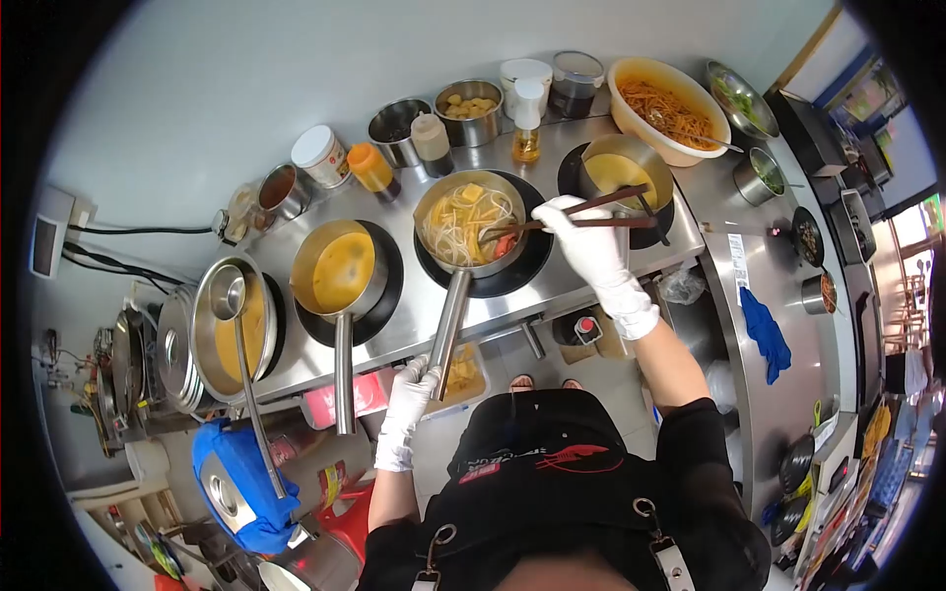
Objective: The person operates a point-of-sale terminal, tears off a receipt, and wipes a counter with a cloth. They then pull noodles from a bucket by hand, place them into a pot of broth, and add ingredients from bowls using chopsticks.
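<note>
Left hand point(407, 394), gloved white, was closed around the end of the long handle of the noodle pan point(470, 223). The pan sat on a dark burner ring on the steel worktop point(552, 286), directly ahead of the person, holding pale noodles, yellow pieces and something red.

Right hand point(588, 241), also gloved, gripped a pair of dark chopsticks point(576, 214); their tips reached into the pan's near-right side among the noodles.

Left of the left hand: a second pan point(343, 268) of orange broth, then a large pot point(235, 330) with a ladle point(233, 295) resting in it.

Beyond the right hand: a small pot point(625, 169) of yellow liquid and a cream bowl point(668, 97) of orange noodles. A blue cloth point(764, 333) hung at the worktop edge to the right.
</note>
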Available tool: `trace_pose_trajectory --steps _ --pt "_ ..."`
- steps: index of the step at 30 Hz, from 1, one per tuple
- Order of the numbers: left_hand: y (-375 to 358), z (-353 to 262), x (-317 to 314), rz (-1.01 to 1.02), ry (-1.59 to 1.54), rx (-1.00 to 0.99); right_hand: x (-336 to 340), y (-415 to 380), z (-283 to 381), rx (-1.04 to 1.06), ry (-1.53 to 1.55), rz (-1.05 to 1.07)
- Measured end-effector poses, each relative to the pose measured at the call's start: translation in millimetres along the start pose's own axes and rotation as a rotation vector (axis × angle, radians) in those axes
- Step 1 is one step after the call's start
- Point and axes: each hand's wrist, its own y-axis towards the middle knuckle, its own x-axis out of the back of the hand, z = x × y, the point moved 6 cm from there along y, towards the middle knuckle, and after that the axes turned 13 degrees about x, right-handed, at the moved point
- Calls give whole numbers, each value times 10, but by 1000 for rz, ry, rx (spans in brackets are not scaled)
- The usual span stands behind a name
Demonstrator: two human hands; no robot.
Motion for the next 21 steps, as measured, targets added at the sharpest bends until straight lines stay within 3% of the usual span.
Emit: trace_pose_trajectory --steps 2,4,8,10,12,14,18,20,21 --pt "-8 -5 -15 1 -7 -8 113 46 -135 38 21 -21" --pt "50 69 -6 7 -11 -11 216 127 199 95 -134 -32" --pt "99 125 12 -20 35 3 30 114 4 245 -36 -37" --pt "98 114 6 -4 39 -19 -60 13 -82 106 13 40" --pt "61 68 -3 -4 9 3 -43 15 -88 126 53 40" --pt "30 41 0 -5 -17 28 116 69 -128 -7 -43 24" --pt "-10 -19 -23 31 -20 50 85 177 90 81 14 -9" --pt "-17 -23 -27 30 -27 61 -199 108 -49 133 252 33" --pt "-34 -50 -28 32 -35 65 -311 76 -14 136 223 93"
